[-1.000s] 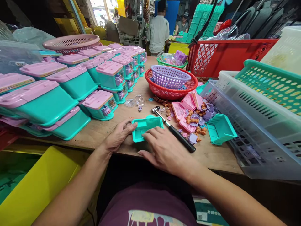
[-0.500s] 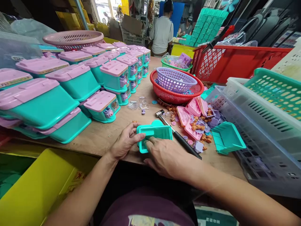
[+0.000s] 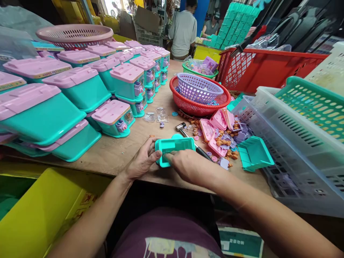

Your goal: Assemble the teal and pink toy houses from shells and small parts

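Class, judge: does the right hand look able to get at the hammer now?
Probably yes: the hammer lies right beside the right hand with nothing on it, though that hand touches the teal housing.

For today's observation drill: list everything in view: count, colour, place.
teal shell: one, near table edge
hammer: one, black, behind shell
toy boxes: many, teal, pink lids, left
open shell: one, teal, right
small parts: pile, pink, purple, centre
red basket: one, centre, holds purple basket
green basket: one, behind red
pink basket: one, far left
red crate: one, back right
white crate: one, right
yellow bin: one, lower left
left hand: grips shell
right hand: fingertips on shell
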